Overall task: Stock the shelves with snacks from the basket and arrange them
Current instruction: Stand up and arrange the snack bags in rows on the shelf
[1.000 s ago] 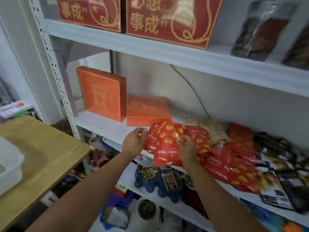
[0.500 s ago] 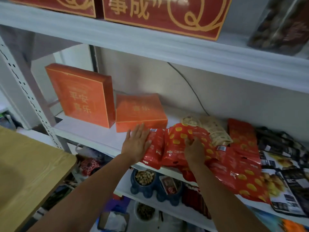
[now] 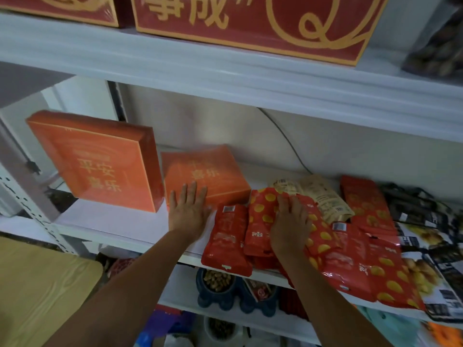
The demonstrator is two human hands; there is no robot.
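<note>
White shelf board [image 3: 112, 221] is carrying everything at play. An upright orange box [image 3: 95, 161] is standing on edge at the far left, a flat orange box [image 3: 205, 174] is lying beside it, and a row of red snack pouches [image 3: 363, 259] is overlapping rightward toward darker packs [image 3: 426, 221]. At the row's left end a plain red pouch [image 3: 226, 236] is lying with its long axis running front to back and its near end overhanging the shelf's front lip. A spotted red pouch [image 3: 263, 216] is touching its right edge. The left hand [image 3: 188, 214] is resting flat just left of the plain pouch, so that pouch is lying immediately right of the palm, and this is looking like the nearer hand for squaring it. Its fingers [image 3: 190, 194] are stretching straight and slightly spread, tips lying over the flat box's front edge, holding nothing. The right hand [image 3: 290, 226] is pressing down on the spotted pouch, its fingers [image 3: 283, 201] lightly fanned and pinching nothing that is showing.
</note>
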